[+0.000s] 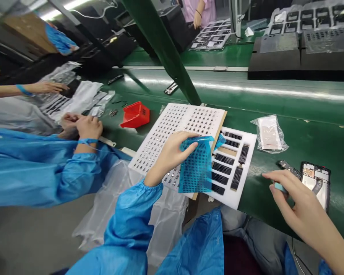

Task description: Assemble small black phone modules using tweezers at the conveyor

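Note:
My left hand (172, 151) pinches the top edge of a blue sheet of film (195, 168) covered in a grid of dots. The film hangs over the right part of a white board (157, 141) set with rows of small metal parts. Under the board's right side lies a white foam tray (245, 172) holding black ribbed strips (223, 159). On the right, my right hand (298, 202) has curled fingers around a small teal-coloured tool (279, 187), mostly hidden. Its index finger and thumb are apart. Beside it lies an opened phone (317, 179) with its inside showing.
A red bin (135, 114) stands behind the board. A bagged white pack (270, 133) lies on the green bench (240, 103). To the left, a co-worker's hands (87, 128) work near plastic bags. A green post (163, 46) slants down behind the board.

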A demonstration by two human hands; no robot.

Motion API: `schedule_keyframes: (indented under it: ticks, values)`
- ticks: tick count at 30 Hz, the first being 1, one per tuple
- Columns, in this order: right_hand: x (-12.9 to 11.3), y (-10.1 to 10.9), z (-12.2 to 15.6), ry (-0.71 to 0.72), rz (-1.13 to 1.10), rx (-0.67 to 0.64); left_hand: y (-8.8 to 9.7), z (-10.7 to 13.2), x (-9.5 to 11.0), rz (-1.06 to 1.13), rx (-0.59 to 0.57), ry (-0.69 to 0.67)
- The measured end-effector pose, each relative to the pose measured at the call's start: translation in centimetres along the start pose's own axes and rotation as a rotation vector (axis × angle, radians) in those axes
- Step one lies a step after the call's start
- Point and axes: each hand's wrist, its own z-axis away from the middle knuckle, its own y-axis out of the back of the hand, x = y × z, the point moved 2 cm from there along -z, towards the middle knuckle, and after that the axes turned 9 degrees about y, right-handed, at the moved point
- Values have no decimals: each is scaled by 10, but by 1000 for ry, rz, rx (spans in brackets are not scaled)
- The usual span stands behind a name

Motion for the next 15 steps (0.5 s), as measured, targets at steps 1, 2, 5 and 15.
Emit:
schedule_keyframes:
  ticks: [1, 2, 5, 15]
  values:
    - [-3, -3, 0, -8, -18, -5, 5, 3, -5, 22, 21, 22]
    - [-6, -5, -1, -9, -31, -10, 13, 5, -11, 43, 57, 49]
    - [-17, -2, -4, 52, -27, -24, 41, 0, -32, 102, 188, 131]
    - [-22, -12, -32, -201, -441, 223, 61, -87, -79, 201, -180, 107]
